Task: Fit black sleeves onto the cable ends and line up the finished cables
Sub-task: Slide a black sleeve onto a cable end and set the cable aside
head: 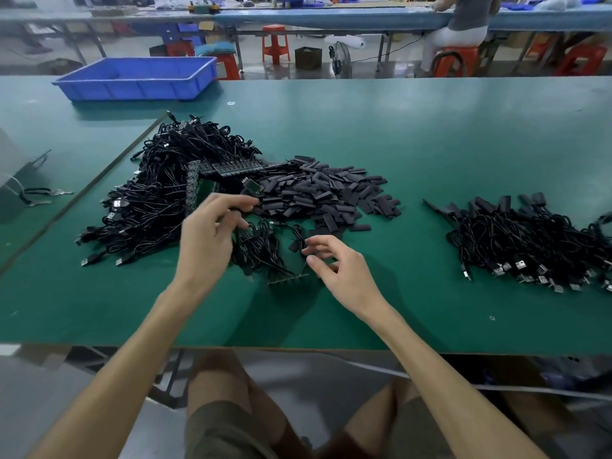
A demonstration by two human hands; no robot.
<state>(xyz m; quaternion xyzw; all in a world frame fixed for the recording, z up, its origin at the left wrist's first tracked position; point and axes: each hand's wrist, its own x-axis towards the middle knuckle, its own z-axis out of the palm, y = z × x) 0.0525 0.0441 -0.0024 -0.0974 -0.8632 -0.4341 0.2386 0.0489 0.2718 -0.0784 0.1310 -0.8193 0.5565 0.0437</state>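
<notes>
A big heap of black USB cables (155,193) lies left of centre on the green table (430,134). Beside it is a pile of flat black sleeves (328,190). Sleeved cables (530,240) lie in a row at the right. My left hand (208,236) pinches a cable whose small green board end (250,187) sticks up over the sleeve pile. My right hand (337,270) has curled fingers, and their tips pinch one black sleeve (295,246). A small bunch of cables (261,250) lies between the hands.
A blue plastic bin (139,77) stands at the back left. A grey box with cords (13,180) sits at the left edge. A short strip of pins (288,279) lies near my right hand. A person sits at the far bench.
</notes>
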